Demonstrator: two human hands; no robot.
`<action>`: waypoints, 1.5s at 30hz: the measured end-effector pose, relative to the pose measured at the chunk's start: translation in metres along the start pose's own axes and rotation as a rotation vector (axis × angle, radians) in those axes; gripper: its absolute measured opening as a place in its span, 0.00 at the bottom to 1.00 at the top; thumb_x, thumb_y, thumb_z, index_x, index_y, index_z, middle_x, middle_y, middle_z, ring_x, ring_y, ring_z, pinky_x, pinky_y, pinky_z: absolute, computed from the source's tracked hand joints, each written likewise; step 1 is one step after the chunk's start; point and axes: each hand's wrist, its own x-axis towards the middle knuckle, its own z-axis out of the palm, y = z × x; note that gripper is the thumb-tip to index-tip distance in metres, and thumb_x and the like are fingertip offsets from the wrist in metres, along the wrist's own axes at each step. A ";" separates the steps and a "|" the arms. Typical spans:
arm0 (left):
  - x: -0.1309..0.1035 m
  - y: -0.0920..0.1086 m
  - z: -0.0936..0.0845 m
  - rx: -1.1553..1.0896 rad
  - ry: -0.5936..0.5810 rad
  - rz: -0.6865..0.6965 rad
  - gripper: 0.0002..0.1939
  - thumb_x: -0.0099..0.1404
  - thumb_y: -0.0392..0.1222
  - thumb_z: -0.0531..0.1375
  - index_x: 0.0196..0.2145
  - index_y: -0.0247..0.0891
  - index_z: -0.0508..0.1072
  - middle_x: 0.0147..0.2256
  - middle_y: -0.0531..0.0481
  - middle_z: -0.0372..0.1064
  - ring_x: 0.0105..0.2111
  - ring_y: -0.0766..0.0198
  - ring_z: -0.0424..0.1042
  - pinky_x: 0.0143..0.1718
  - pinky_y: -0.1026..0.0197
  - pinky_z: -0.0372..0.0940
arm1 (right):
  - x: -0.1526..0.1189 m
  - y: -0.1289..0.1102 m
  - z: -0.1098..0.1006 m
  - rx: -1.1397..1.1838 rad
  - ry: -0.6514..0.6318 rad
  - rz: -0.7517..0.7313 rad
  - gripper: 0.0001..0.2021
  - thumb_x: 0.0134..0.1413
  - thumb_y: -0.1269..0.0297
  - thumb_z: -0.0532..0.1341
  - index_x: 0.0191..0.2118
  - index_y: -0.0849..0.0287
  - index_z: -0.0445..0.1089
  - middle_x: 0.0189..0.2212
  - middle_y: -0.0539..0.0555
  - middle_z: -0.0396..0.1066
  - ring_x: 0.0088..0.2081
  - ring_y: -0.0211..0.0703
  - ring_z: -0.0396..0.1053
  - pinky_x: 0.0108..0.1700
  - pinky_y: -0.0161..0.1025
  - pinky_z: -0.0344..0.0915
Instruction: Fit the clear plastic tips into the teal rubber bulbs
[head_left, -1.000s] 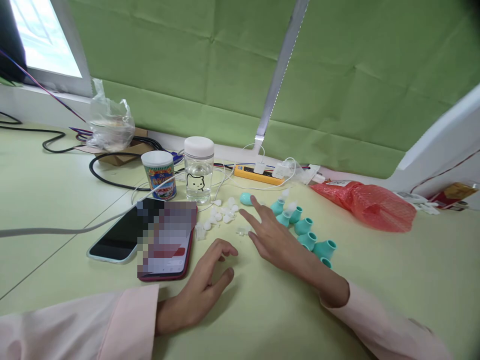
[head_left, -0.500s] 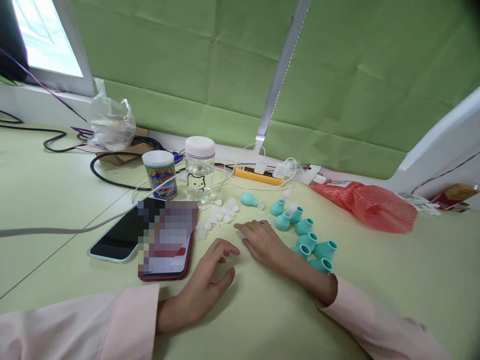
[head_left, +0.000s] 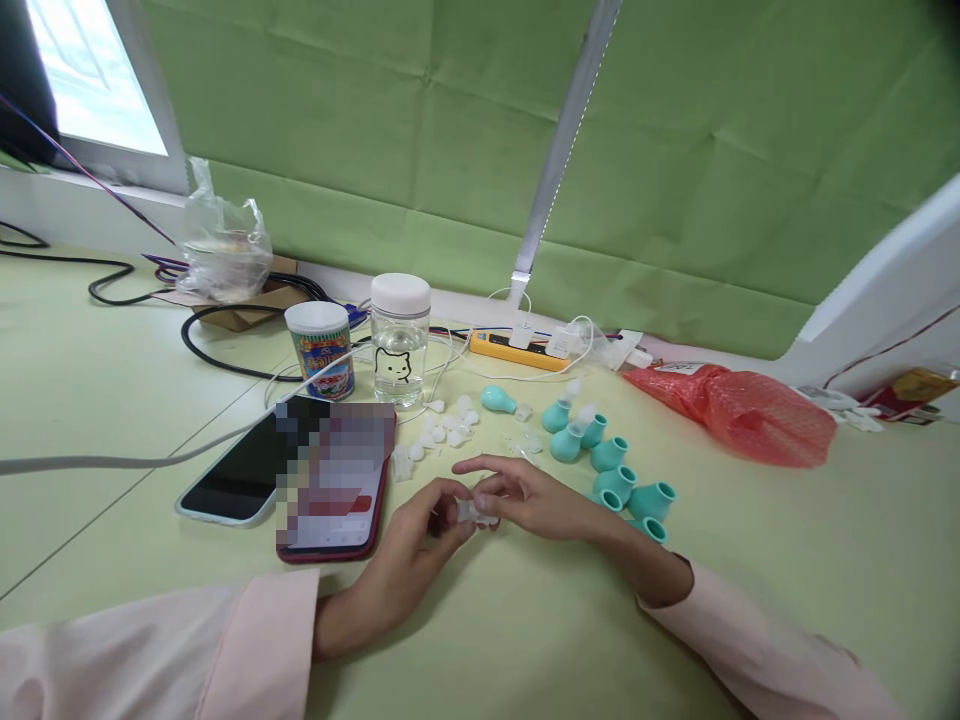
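My left hand [head_left: 412, 535] and my right hand [head_left: 525, 497] meet low over the table, both closed on a small translucent plastic piece [head_left: 471, 512]. Fingers partly cover it, so its full shape is hidden. The right index finger points out to the left above it. Beyond the hands lie several small white plastic parts [head_left: 439, 432] in a loose group, with clear pieces [head_left: 529, 443] to their right. Several teal rubber bulbs [head_left: 615, 484] stand to the right of my right hand, their open necks upward; two at the back carry clear tips [head_left: 583, 415]. One teal bulb [head_left: 496, 399] lies on its side.
Left of my left hand lie a red-cased phone [head_left: 337, 500] and another phone [head_left: 240, 475]. Behind them stand a lidded water bottle [head_left: 400, 340] and a printed cup [head_left: 322, 350]. A yellow power strip [head_left: 517, 350], cables and a red bubble-wrap bag [head_left: 750, 415] line the back.
My right hand has drawn back from the clear pieces toward my left hand, bringing a translucent piece. My left fingers have closed on it from an open pose.
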 end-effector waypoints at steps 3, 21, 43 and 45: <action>-0.001 0.002 0.000 0.051 0.018 -0.036 0.03 0.60 0.38 0.54 0.33 0.39 0.62 0.27 0.55 0.61 0.28 0.66 0.61 0.29 0.64 0.57 | -0.001 0.000 -0.006 -0.249 0.207 -0.054 0.15 0.57 0.63 0.48 0.49 0.58 0.59 0.39 0.55 0.69 0.39 0.40 0.66 0.41 0.40 0.63; 0.000 0.000 -0.001 0.396 -0.105 0.101 0.08 0.52 0.31 0.58 0.32 0.37 0.67 0.33 0.49 0.65 0.34 0.60 0.65 0.35 0.60 0.61 | 0.011 0.025 -0.001 -1.280 0.243 0.015 0.17 0.53 0.79 0.44 0.46 0.61 0.60 0.49 0.59 0.62 0.51 0.51 0.55 0.50 0.59 0.47; 0.002 0.002 -0.002 0.137 0.055 -0.040 0.03 0.57 0.37 0.55 0.32 0.38 0.65 0.25 0.54 0.63 0.26 0.65 0.63 0.26 0.64 0.57 | -0.007 -0.008 -0.006 -0.368 0.342 -0.155 0.08 0.45 0.71 0.57 0.30 0.58 0.73 0.28 0.50 0.74 0.32 0.39 0.70 0.36 0.34 0.65; 0.002 0.003 -0.002 0.104 0.059 -0.031 0.03 0.58 0.37 0.55 0.32 0.38 0.65 0.25 0.54 0.63 0.25 0.66 0.62 0.26 0.64 0.57 | -0.008 -0.010 -0.006 -0.346 0.326 -0.144 0.08 0.44 0.71 0.57 0.29 0.57 0.74 0.27 0.50 0.74 0.32 0.39 0.71 0.36 0.34 0.65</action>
